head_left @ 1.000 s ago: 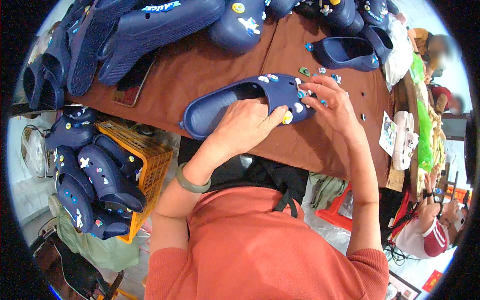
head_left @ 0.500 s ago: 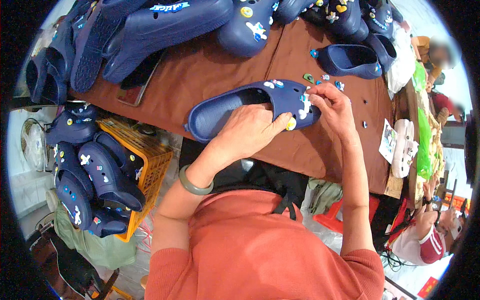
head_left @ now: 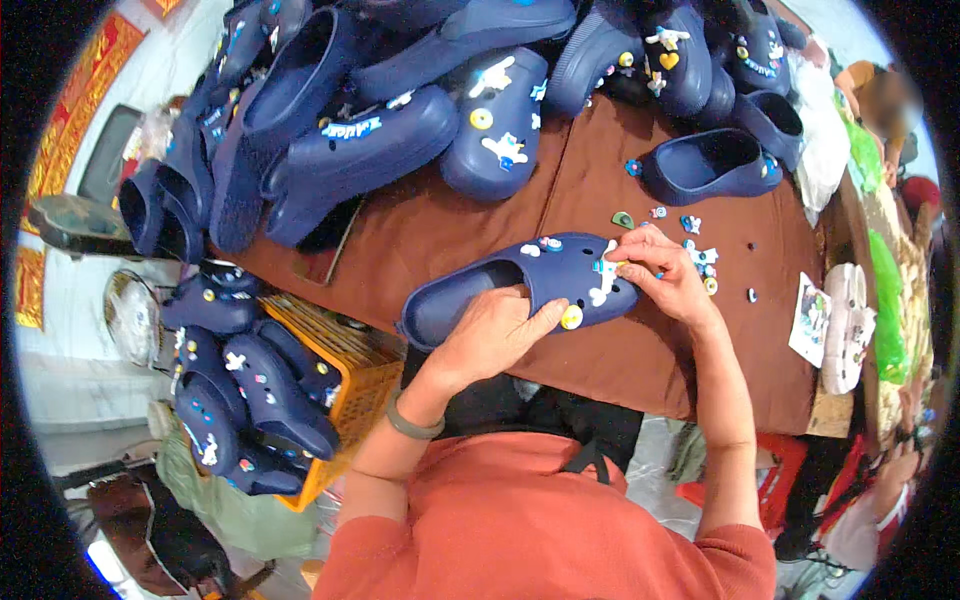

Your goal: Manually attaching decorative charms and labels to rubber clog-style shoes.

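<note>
A navy blue clog (head_left: 545,270) lies tilted before me at the table's front edge, its toe to the right. My left hand (head_left: 495,335) grips it, fingers inside the foot opening and thumb on the outside by a yellow-and-white round charm (head_left: 571,317). On the toe part, my right hand (head_left: 665,280) pinches at a white figure-shaped shoe charm (head_left: 603,275); its fingertips partly cover it. Smaller charms (head_left: 550,243) are fixed along the clog's far side. Loose charms (head_left: 703,255) lie on the brown cloth just beyond my right hand.
Many navy clogs (head_left: 495,130) are heaped along the table's far side. One undecorated-looking clog (head_left: 710,165) stands at the back right. At my left, an orange crate (head_left: 365,400) holds more clogs. A pale clog (head_left: 846,330) and a picture card (head_left: 809,330) lie at the right edge.
The whole view has shifted, so the scene sits lower and farther right, with more of the clog heap showing. Both hands stay on the same clog, the right still at the white charm.
</note>
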Motion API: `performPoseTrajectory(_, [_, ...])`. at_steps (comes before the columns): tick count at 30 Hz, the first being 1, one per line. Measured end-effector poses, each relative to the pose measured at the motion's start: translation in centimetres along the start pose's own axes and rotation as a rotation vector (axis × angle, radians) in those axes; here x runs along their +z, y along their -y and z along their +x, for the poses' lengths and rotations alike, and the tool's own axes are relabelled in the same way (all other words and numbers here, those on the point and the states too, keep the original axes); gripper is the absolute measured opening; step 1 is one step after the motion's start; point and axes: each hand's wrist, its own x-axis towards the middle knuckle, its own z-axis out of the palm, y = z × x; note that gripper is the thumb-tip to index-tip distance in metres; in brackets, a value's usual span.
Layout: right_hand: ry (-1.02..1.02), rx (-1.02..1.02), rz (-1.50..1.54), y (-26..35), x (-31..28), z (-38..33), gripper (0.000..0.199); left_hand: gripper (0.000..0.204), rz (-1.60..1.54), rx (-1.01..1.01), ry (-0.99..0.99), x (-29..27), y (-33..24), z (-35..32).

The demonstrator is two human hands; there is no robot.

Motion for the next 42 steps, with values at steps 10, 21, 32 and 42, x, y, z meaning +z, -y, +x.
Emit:
performPoseTrajectory(10, [-0.105, 0.024, 0.074, -0.7, 0.2, -0.4, 0.016, 0.038, -0.093, -0.087, -0.033, 0.3, -0.2, 0.3])
performPoseTrajectory(21, [-0.058, -0.030, 0.191, -2.7, 1.0, 0.9, 0.019, 0.031, -0.092, -0.103, -0.043, -0.4, -0.6, 0.2])
performPoseTrajectory(32, [-0.283, 0.249, 0.454, -2.6, 1.8, -1.0, 0.022, 0.034, 0.646, -0.114, -0.497, -5.6, 3.1, -5.0])
performPoseTrajectory(42, [-0.282, 0.263, 0.316, -2.7, 1.5, -0.8, 0.020, 0.029, 0.026, -0.333, -0.486, -8.6, 6.3, -9.0])
